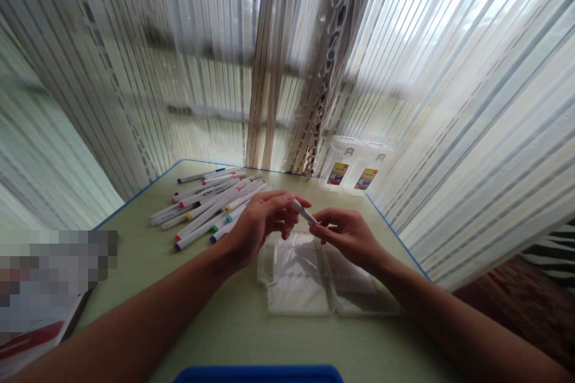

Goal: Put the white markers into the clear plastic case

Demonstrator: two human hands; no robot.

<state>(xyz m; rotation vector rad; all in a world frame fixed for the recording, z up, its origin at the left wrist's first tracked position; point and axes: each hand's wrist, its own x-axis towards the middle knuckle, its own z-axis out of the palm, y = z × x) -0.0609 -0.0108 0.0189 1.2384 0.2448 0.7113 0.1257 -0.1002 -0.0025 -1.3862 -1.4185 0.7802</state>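
Note:
One white marker [304, 212] is held in the air between my two hands. The fingers of my left hand [269, 212] are closed on its upper left end. At its lower right end, my right hand [345, 232] pinches it between thumb and fingers. Right below lies an unfolded clear plastic case [299, 299], with its two halves flat on the table and partly covered by my hands. Left of my left hand is a loose pile of white markers [211, 209] with ends in several colours.
Two clear plastic cases [354, 161] with printed labels stand at the table's back right. A blue object [258, 374] shows at the near edge. Striped curtains [202, 72] hang behind the pale green table [135, 287]. A blurred-out item lies at the left.

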